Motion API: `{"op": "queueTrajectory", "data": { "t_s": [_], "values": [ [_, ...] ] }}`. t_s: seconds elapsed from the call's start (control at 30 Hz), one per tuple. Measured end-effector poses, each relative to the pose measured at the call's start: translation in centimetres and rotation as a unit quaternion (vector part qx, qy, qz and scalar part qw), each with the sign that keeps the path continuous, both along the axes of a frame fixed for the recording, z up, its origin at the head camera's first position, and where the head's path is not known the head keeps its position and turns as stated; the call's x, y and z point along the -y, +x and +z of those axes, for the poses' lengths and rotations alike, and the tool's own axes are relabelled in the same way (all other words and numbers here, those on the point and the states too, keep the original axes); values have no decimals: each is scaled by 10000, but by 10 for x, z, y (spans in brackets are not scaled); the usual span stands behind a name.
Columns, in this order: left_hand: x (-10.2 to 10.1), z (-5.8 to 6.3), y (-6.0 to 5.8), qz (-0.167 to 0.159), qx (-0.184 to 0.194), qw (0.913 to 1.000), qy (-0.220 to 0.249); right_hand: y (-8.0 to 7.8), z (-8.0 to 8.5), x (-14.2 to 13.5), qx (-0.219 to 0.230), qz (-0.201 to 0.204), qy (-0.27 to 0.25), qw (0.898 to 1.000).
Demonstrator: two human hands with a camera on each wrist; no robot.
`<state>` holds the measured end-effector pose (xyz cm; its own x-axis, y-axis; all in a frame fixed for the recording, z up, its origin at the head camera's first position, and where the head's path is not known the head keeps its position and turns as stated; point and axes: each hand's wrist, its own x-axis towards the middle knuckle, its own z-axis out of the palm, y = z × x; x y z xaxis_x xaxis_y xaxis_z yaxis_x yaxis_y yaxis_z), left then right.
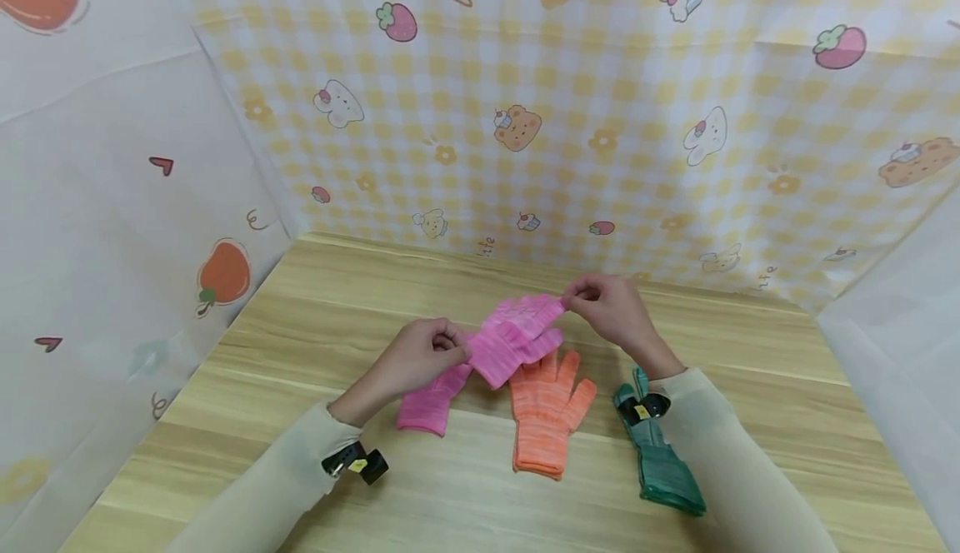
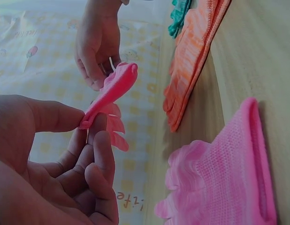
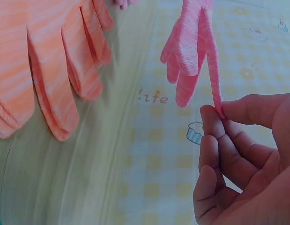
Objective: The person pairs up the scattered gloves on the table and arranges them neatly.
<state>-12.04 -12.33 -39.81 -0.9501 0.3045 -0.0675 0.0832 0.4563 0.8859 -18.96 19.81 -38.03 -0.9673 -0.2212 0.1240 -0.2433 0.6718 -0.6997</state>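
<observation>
Between both hands a pink knit glove (image 1: 516,338) is held up off the table. The left hand (image 1: 426,355) pinches the edge of its cuff between thumb and forefinger. At the other end, the right hand (image 1: 611,310) pinches the tip of one glove finger, as the right wrist view shows with the pink glove (image 3: 212,61) hanging from it. Another pink glove (image 2: 229,173) lies on the table below the left hand, partly hidden in the head view. An orange glove (image 1: 546,420) lies flat in the middle, its fingers pointing away, just under the raised glove.
A green glove (image 1: 663,461) lies on the wooden table (image 1: 300,353) by the right forearm, partly covered by the sleeve. Behind the table hangs a yellow checked cloth (image 1: 465,170) with cartoon prints. White printed cloth (image 1: 112,203) stands along the left side.
</observation>
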Motion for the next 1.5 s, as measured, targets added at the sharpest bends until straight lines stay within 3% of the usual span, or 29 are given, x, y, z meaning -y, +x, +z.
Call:
{"op": "queueTrajectory", "data": {
  "t_s": [0.97, 1.5],
  "values": [
    [28, -6, 19, 105, -295, 9995, -5, -2, -2, 31, 8, 422, -253, 9988],
    [41, -12, 36, 276, -230, 9993, -43, 1, -3, 52, 315, 538, -280, 9977]
  ]
}}
